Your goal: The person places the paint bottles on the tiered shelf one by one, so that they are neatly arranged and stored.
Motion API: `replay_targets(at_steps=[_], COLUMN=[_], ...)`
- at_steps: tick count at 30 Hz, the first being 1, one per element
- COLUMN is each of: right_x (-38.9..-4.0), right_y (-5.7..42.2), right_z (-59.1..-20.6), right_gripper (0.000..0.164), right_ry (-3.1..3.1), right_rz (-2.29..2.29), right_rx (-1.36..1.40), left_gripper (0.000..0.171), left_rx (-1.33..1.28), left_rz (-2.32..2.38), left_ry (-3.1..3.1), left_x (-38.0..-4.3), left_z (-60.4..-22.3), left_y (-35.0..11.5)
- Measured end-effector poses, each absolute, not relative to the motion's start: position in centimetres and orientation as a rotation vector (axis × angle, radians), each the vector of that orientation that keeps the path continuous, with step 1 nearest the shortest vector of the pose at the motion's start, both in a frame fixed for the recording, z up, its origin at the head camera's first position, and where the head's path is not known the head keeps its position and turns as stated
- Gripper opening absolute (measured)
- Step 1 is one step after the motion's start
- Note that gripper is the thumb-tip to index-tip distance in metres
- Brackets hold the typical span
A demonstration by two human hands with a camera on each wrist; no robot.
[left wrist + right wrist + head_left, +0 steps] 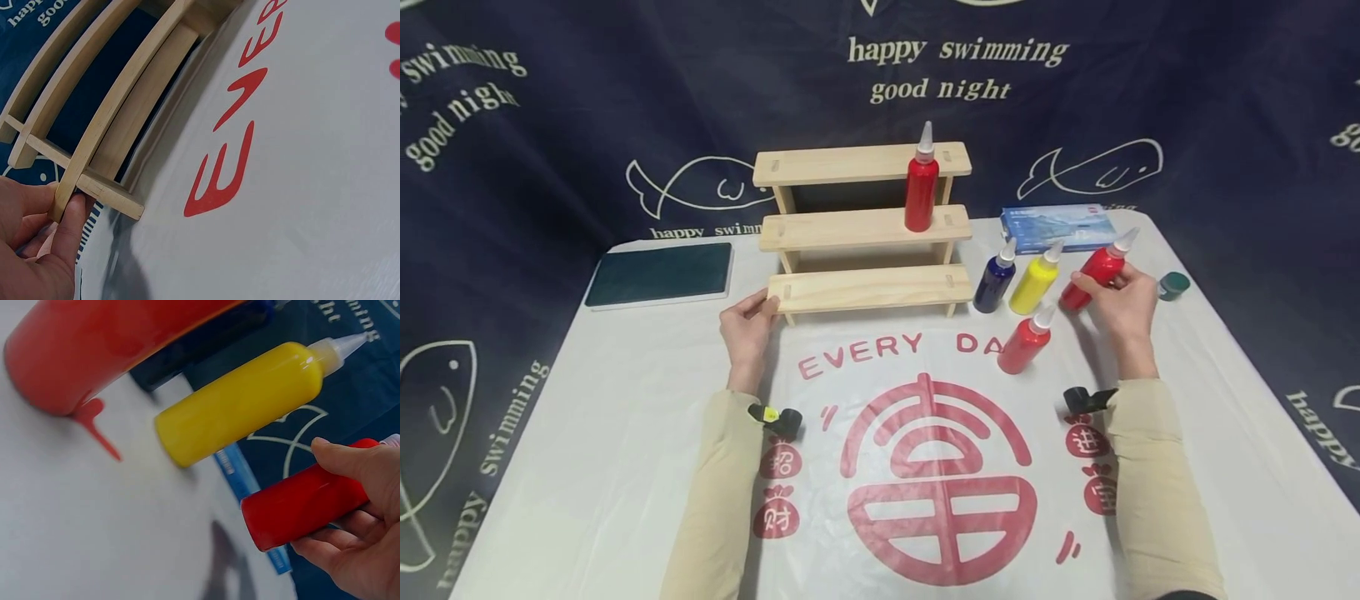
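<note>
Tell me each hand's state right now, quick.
Left hand: closed, pinching the left end of the wooden stand's lowest shelf.
Right hand: closed, holding the rightmost red bottle.

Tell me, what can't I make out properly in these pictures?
Head view: the end of the red lettering is covered by the nearest red bottle.
Head view: print on the blue box is too small to read.
Right wrist view: the tip of the held red bottle is cut off by the right edge.
Left wrist view: the left hand is partly cut off by the left edge.
</note>
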State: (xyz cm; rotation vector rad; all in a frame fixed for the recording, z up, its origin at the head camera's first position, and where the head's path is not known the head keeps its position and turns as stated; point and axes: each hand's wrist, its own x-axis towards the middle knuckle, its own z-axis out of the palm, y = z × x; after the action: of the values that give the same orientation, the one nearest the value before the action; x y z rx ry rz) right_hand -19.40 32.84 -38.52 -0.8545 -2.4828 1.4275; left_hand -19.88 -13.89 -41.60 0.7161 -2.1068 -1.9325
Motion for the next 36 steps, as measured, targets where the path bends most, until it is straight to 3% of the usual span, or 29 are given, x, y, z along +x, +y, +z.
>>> replay_targets(at_steps=[19, 36], right_x=[-17.1, -15.5], right_y=[31.3, 27.8], right_z=[-32.2, -27.7], right_gripper=[0.060, 0.051], right_ry=[-2.344, -2.312], right_rz=[1.485, 1.487], right_rx=[-0.874, -0.599], left_gripper=[0.029, 0.029], left_rx=[0.677, 0.711], left_rz=[-1.893, -1.887], left_ry=[-2.108, -2.123], left_x=[-19.8, -19.7], left_z=[-41.6, -41.2], left_y=[-14.1, -14.0])
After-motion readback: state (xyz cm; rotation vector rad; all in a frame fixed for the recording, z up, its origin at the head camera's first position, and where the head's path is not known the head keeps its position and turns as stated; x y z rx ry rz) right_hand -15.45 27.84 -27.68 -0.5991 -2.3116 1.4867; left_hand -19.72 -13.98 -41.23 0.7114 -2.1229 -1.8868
